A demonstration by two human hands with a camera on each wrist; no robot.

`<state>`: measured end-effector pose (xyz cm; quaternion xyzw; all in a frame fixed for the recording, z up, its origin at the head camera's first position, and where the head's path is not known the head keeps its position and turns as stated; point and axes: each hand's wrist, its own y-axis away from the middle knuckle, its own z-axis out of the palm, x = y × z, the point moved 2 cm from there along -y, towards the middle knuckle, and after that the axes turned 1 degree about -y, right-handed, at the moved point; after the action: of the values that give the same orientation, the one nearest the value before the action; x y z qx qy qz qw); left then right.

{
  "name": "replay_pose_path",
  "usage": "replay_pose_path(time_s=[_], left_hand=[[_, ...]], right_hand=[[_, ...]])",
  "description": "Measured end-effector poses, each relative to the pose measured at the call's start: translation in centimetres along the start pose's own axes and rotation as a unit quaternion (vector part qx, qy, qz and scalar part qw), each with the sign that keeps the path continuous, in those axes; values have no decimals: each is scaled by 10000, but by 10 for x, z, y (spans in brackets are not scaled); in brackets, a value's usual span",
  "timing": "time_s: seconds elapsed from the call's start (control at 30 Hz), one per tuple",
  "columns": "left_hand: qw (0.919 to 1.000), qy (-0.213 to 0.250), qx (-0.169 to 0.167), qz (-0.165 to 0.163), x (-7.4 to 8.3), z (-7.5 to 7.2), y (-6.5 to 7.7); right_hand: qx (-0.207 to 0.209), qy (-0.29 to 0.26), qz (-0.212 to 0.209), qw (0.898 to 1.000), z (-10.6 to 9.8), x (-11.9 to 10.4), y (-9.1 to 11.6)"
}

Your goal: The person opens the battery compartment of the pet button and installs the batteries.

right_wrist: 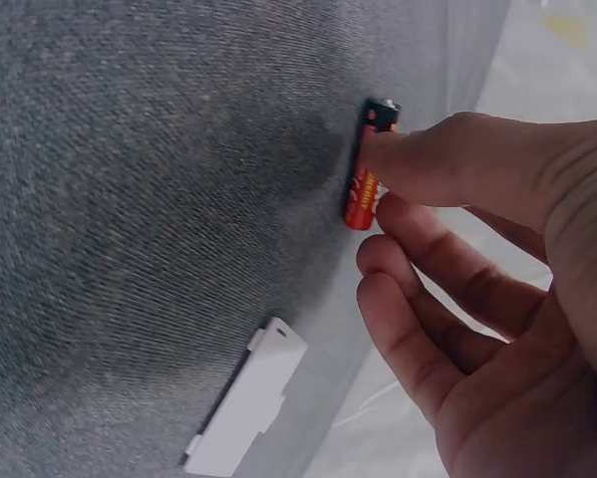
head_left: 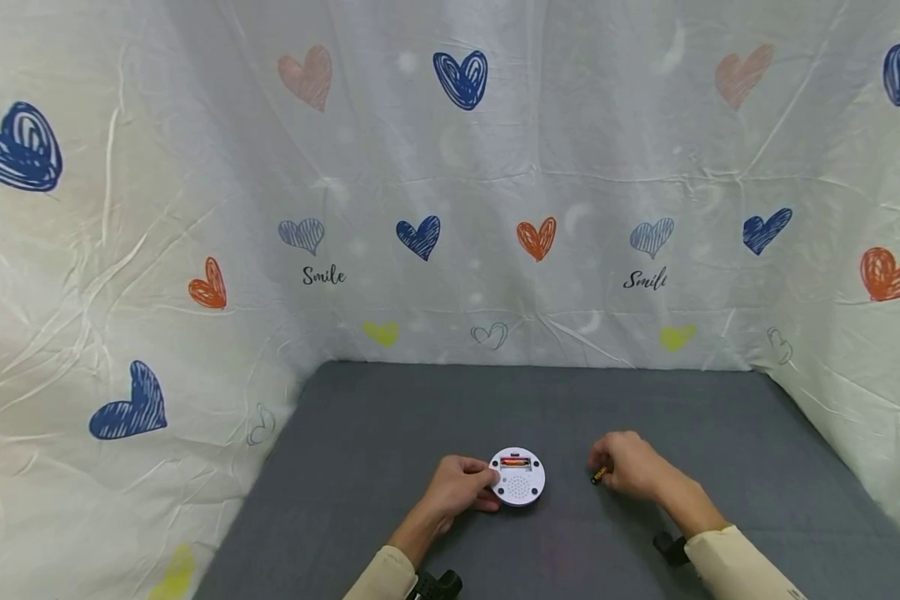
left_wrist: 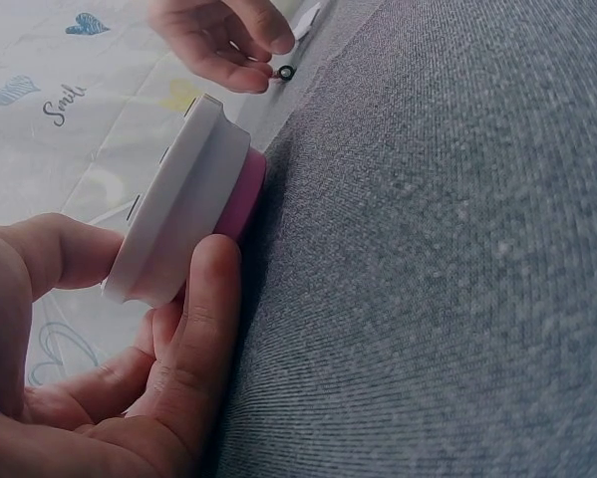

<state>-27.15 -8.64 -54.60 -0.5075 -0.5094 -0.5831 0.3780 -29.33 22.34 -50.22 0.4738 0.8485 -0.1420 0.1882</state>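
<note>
My left hand [head_left: 457,490] holds a round white device [head_left: 519,486] by its left edge, thumb on top and fingers below. The device's side with speaker holes and small dark feet faces up, and a red battery [head_left: 514,461] lies in its uncovered compartment. Its underside is pink, as the left wrist view shows. Off to the right, my right hand [head_left: 630,464] pinches a red and black battery [right_wrist: 363,189] between thumb and forefinger, close above the cloth. A white battery cover [right_wrist: 246,403] lies near that hand in the right wrist view.
A dark grey cloth [head_left: 390,417] covers the table. Pale curtains [head_left: 450,167] printed with hearts stand behind it and along both sides. A dark wrist camera [head_left: 437,586] is strapped near the left sleeve and another [head_left: 671,550] near the right sleeve.
</note>
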Motion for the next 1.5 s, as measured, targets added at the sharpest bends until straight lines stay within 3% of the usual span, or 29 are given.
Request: replay_pose_path(time_s=[0.5,1.03,1.5], left_hand=[[10000,22,3,-26,-1,0,2],[10000,-16,20,-20,0,-1,1],[9999,-86,48,-71,-2,0,-2]], right_hand=[[393,275,-233,9986,8,0,0],[761,398,-623,9944,-10,-57,-28],[750,1,-1064,9915,5,-89,-53]])
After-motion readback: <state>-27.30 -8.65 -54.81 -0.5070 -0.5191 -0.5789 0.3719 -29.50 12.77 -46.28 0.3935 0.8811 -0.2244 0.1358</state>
